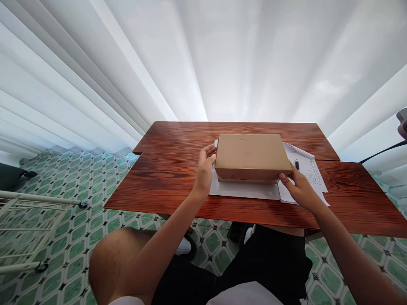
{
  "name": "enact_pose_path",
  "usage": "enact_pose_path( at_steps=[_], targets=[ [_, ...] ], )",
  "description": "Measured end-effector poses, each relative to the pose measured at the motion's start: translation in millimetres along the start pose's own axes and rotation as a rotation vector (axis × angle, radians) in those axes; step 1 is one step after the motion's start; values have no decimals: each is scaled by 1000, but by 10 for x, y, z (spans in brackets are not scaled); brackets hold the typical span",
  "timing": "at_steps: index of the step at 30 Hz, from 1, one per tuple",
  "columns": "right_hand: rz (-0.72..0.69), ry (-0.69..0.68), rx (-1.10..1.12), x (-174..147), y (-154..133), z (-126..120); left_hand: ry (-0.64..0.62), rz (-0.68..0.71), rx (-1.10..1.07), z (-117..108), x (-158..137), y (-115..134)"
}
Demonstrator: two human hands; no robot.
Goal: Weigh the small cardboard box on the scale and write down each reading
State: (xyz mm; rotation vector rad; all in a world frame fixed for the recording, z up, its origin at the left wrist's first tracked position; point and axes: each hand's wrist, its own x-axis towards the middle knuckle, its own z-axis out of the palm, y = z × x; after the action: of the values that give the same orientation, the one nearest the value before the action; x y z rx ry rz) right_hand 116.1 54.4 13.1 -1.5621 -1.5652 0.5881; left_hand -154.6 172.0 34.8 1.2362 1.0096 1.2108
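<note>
A closed brown cardboard box (252,152) is in the middle of the table, over a white sheet or folder (244,189). My left hand (206,167) is at its left side, thumb and fingertips against the edge. At the front right corner, my right hand (295,184) grips the box, its thumb on the front face and its fingers along the right side. A narrow shadowed strip shows below the box's front edge; whether the box is lifted or resting on something, I cannot tell. Sheets of paper with writing (313,173) lie right of the box, partly under my right hand.
A black pen (296,164) lies on the papers. The reddish-brown wooden table (159,178) has stepped edges, with white curtains (238,59) behind it. A cream metal rack (34,228) stands at the lower left on green tiled floor. My legs are under the near edge.
</note>
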Motion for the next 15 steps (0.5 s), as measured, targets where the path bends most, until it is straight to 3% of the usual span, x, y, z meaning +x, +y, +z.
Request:
enact_pose_path(
  at_steps=[2, 4, 8, 10, 12, 15],
  targets=[
    [24, -8, -36, -7, 14, -36, 74, 67, -23, -62, 1, 56],
    [5, 80, -83, -20, 29, -78, 157, 214, -30, -135, -19, 136],
    [-187, 565, -182, -53, -36, -136, 256, 545, 15, -259, -120, 350],
    [-330, 740, -200, -74, -145, -114, 264, 759, 83, -280, -198, 479],
    [-498, 755, -157, -99, -295, -42, 224, 1006, 172, -262, -297, 609],
    [-713, 526, -40, -145, -551, 146, 39, 1306, 324, -161, -495, 739]
  ],
)
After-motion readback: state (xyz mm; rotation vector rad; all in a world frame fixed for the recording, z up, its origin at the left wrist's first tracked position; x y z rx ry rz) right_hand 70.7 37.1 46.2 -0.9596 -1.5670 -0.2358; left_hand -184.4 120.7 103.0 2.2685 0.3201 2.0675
